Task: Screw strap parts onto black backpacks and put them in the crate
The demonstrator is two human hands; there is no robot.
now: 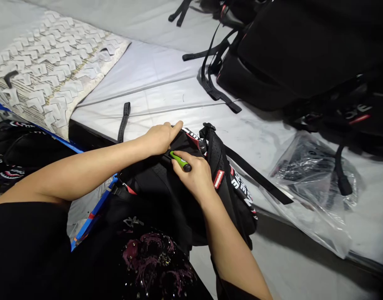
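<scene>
A black backpack [166, 187] with white lettering and a red label lies across my lap against the edge of the white-covered table. My right hand [194, 173] is closed around a green-and-black handled tool [180, 161], whose tip meets the black fabric near the top of the bag. Just left of the tool, my left hand [162, 138] grips the edge of the same backpack, its thumb raised; the other fingertips are hidden behind the fabric. A black strap [258, 175] runs from the bag to the right over the table.
More black backpacks [288, 54] with dangling straps are piled at the upper right. Below them lies a clear plastic bag [316, 179] of black parts. A mat with white angular pieces [50, 62] covers the upper left, and printed black fabric [19, 154] lies at the left edge.
</scene>
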